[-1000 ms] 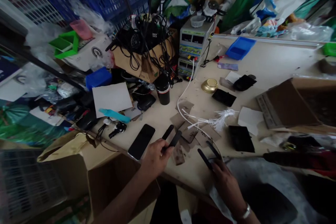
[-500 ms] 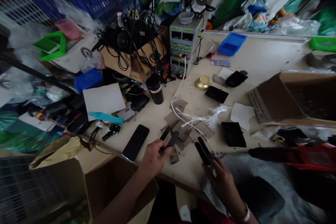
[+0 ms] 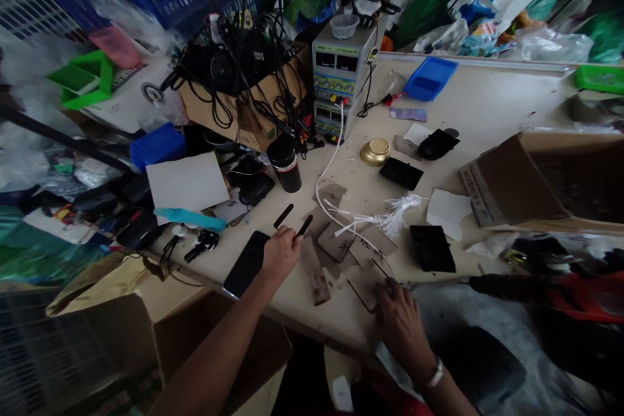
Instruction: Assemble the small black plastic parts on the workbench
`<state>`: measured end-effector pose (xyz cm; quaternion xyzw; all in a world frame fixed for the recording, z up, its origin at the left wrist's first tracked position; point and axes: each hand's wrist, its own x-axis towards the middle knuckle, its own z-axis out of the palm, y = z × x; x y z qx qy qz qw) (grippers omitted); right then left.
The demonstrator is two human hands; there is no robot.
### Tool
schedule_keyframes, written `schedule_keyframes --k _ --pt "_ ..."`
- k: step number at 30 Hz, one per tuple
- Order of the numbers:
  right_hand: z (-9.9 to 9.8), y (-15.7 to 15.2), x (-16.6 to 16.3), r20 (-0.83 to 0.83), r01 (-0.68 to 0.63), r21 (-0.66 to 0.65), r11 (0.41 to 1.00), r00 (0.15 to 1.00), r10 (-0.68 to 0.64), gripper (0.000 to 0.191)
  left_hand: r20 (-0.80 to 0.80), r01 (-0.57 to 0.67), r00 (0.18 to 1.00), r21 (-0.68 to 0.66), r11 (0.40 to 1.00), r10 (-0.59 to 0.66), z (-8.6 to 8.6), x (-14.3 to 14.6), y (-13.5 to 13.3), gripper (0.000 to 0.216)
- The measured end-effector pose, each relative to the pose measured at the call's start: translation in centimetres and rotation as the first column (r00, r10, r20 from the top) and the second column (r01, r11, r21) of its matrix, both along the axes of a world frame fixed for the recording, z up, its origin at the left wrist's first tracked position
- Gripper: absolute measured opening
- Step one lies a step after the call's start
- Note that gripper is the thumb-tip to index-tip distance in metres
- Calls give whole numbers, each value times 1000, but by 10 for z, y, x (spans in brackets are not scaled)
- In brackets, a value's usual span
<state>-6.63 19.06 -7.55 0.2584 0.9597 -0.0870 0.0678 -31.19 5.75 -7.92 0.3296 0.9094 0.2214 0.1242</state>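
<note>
My left hand (image 3: pixel 281 253) is closed on a pair of black strips with rounded ends, one strip (image 3: pixel 283 216) pointing up past the fingers and the other (image 3: pixel 305 225) at the fingertips. The hand is just over the right edge of a black smartphone (image 3: pixel 246 265). My right hand (image 3: pixel 402 322) has its fingers curled on a second pair of strips (image 3: pixel 359 295), now seen nearly edge-on as thin dark lines. Between the hands lie brownish flat pieces (image 3: pixel 314 273), some with handwriting. Behind them a bundle of white cable ties or cords (image 3: pixel 390 218) crosses a white cable (image 3: pixel 319 188).
Black cases (image 3: pixel 432 248) lie to the right, near an open cardboard box (image 3: pixel 511 182). A dark tumbler (image 3: pixel 285 166), a power supply (image 3: pixel 336 71) and a gold-coloured lid (image 3: pixel 375 151) stand farther back. Another open carton (image 3: pixel 195 331) is below the front edge at left.
My left hand has moved left and up with its strips, toward the smartphone. My right hand has turned, so its strips have gone from broadside to nearly edge-on.
</note>
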Motion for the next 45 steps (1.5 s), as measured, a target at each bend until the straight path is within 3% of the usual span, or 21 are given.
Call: schedule_keyframes --k 5,8,11,14,16,19,20,22,26,32,35,39,45 --pt "7 -6 -80 -60 -66 -274 959 997 51 42 31 -51 998 56 997 50 7 15 -7 19" --pt "-10 -6 -115 -4 -14 -373 928 1000 13 38 262 -201 951 128 971 162 12 27 -17 22" --pt "-23 -1 -114 -27 10 -424 906 999 -23 24 639 -408 738 163 898 218 20 36 -26 32" --pt "-17 1 -87 -130 14 -498 867 987 -91 16 842 -545 511 161 823 174 33 45 -28 40" --pt "-5 -3 -64 -226 13 -668 744 949 -220 12 903 -599 412 169 782 120 43 55 -25 45" --pt "15 -13 -36 -255 -46 -895 444 869 -424 22 945 -620 326 194 760 25 57 75 -15 51" --pt "21 -17 -29 -243 -60 -920 386 861 -447 24 946 -605 324 209 768 -2 61 83 -11 49" --pt "30 -22 -17 -243 -83 -936 343 855 -457 25 936 -555 350 240 797 -39 68 99 -4 40" --pt "41 -26 6 -362 -215 -913 346 817 -449 24 912 -453 398 288 843 -97 81 129 5 32" --pt "42 -30 57 -479 -217 -817 535 770 -420 28 891 -342 430 308 888 -144 98 174 14 27" --pt "41 -33 82 -511 -203 -788 581 741 -435 32 872 -255 455 319 913 -177 103 196 18 26" --pt "47 -36 110 -539 -221 -801 557 670 -510 34 857 -159 473 311 937 -204 111 224 24 26" --pt "58 -41 147 -469 -188 -866 463 627 -622 28 850 -74 484 279 958 -210 124 257 36 25"
